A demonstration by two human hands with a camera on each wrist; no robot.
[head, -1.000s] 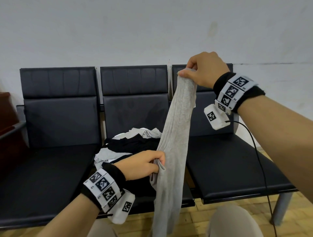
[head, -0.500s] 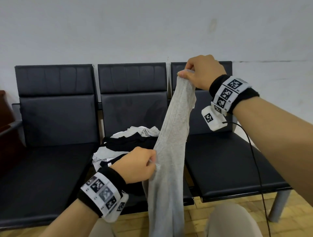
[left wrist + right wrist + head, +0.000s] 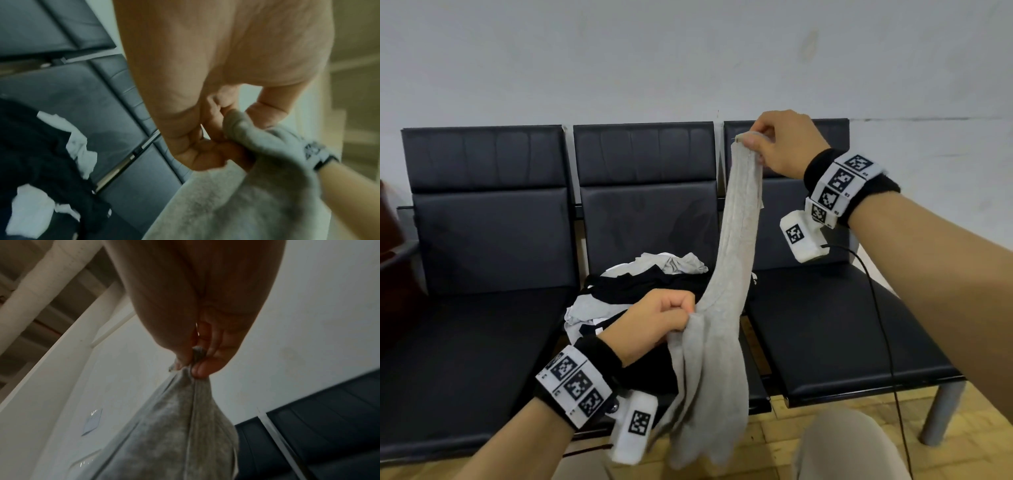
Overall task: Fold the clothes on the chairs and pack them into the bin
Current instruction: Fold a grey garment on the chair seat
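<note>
Left hand [image 3: 654,325] is shifting its pinch further along the soft grey knit garment [image 3: 726,274], right hand [image 3: 780,144] pinching the top corner, cloth hanging above the black padded chairs [image 3: 825,325]; light, limp, best gripped at hems

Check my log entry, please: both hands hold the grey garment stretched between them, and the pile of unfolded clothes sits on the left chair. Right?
Not quite. In the head view the pile of clothes sits on the middle chair, not the left one. Both the left hand and right hand do hold the grey garment.
</note>
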